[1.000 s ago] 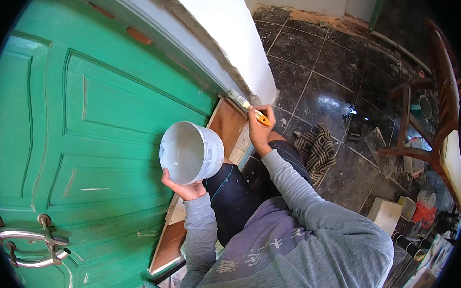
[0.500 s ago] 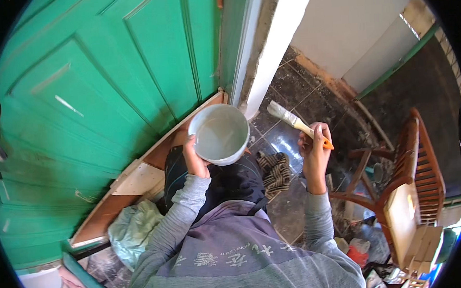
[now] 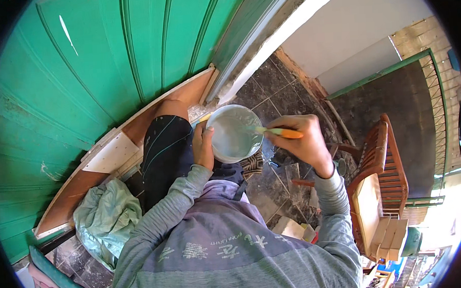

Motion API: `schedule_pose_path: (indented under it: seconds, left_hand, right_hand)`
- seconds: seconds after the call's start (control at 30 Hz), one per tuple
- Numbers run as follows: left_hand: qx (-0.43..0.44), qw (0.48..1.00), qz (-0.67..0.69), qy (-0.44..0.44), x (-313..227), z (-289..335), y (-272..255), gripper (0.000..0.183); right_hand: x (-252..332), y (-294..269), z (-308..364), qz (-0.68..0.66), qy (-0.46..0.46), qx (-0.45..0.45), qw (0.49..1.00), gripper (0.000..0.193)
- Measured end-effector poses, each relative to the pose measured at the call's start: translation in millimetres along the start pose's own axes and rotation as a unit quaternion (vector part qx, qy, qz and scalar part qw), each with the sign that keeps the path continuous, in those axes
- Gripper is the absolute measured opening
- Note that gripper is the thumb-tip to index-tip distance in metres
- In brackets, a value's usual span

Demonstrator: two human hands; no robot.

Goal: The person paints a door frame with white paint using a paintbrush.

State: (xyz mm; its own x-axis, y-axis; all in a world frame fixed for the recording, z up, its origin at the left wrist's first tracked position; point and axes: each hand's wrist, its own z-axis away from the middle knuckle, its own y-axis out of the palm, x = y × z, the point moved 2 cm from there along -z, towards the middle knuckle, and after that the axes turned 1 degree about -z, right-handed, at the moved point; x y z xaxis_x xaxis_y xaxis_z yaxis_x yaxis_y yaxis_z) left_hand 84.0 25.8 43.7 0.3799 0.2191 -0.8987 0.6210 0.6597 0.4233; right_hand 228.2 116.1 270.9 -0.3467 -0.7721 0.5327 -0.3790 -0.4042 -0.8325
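Note:
My left hand [image 3: 203,148] is wrapped round the left side of a pale round tub [image 3: 243,116], its thumb at the rim. Whitish liquid lies in the bottom of the tub, which I hold up in front of my lap. A paintbrush [image 3: 285,134] with an orange-ended handle is pinched in my right hand [image 3: 307,140]. The brush reaches over the tub's right rim, with its bristles inside against or close to the inner wall; how deep they sit is hard to make out.
A green panelled door [image 3: 96,62] stands at the left, brown boards [image 3: 150,110] along its foot. Beside it rests a crumpled pale-green sheet [image 3: 108,215]. On the right is a wooden chair [image 3: 385,157] with stacked boxes [image 3: 389,237]. Dark dusty tiles [image 3: 269,87] cover the floor; a striped cloth [image 3: 252,163] lies below the tub.
My right hand has moved left, bringing the brush from beside the tub into it. The tub sits slightly further right in view, and the whole view has shifted toward the door's lower part.

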Motion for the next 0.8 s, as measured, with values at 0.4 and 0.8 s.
schedule_pose_path:
  seconds: [0.4, 0.8]
  left_hand:
    - [-0.001, 1.000, -0.005, 0.005, -4, 10, -25, 0.042]
    - [0.024, 1.000, 0.003, 0.001, -44, -17, -16, 0.039]
  right_hand:
    - [24, 31, -24, 0.119, -0.154, 0.092, 0.977, 0.015]
    - [7, 17, -31, -0.018, -0.033, -0.007, 0.999, 0.016]
